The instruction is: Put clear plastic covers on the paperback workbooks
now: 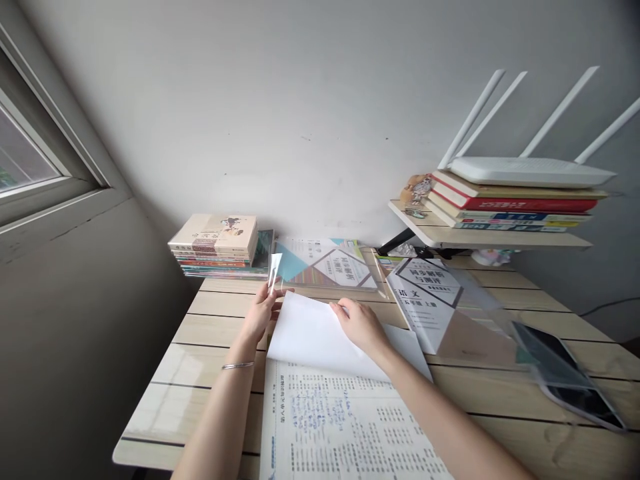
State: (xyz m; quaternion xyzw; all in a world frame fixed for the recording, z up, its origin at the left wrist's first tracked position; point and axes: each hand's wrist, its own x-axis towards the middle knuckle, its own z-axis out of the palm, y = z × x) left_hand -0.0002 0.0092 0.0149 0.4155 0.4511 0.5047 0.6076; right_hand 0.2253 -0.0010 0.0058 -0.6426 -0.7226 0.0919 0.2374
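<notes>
A workbook [345,427] lies open in front of me, its printed page marked with blue handwriting. Over its upper part a blank white sheet [315,327] is folded, possibly the inside of the cover. My right hand [363,327] has its fingers curled over the far edge of that sheet. At the sheet's left corner, my left hand [263,310] pinches a shiny strip of clear plastic film [275,265] that stands up from the fingers. Part of the film is hidden behind the hand and sheet.
Another workbook [423,303] and a phone [565,373] lie to the right, with clear plastic partly over them. A plastic-covered workbook [325,263] is at the back. Stacked books [215,243] stand back left. A shelf [495,233] with books and a white router [533,172] overhangs the right.
</notes>
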